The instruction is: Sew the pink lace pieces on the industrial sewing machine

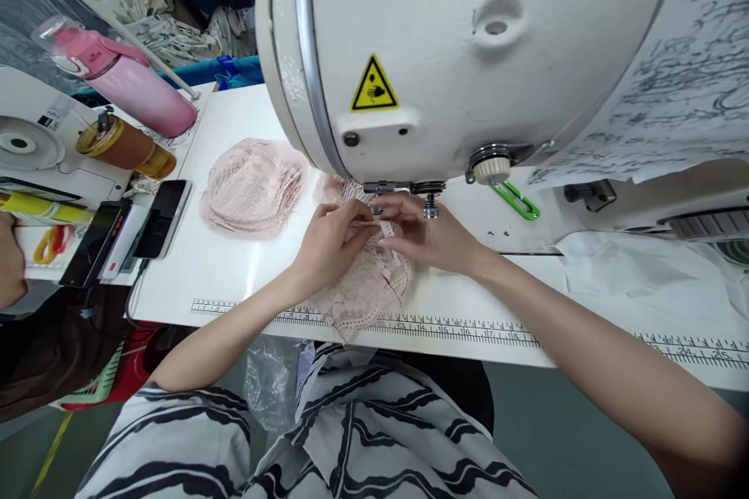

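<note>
A pale pink lace piece (pixel 368 284) lies under the head of a white sewing machine (pixel 421 54), its lower part spread over the table's printed ruler. My left hand (pixel 336 238) pinches the lace edge from the left, fingers closed. From the right, my right hand (pixel 430 234) pinches the same edge with thumb and fingers, close by the presser area. The needle and the far fingertips are partly hidden by the machine head. A stack of similar pink lace pieces (pixel 251 187) rests on the table left of my hands.
Green thread snips (pixel 515 200) lie right of the needle area. A phone (pixel 164 218), a pink bottle (pixel 134 86) and a brown cup (pixel 126 146) stand or lie at the left. White cloth (pixel 637 269) is at the right. Another person's hand (pixel 8 261) shows at the left edge.
</note>
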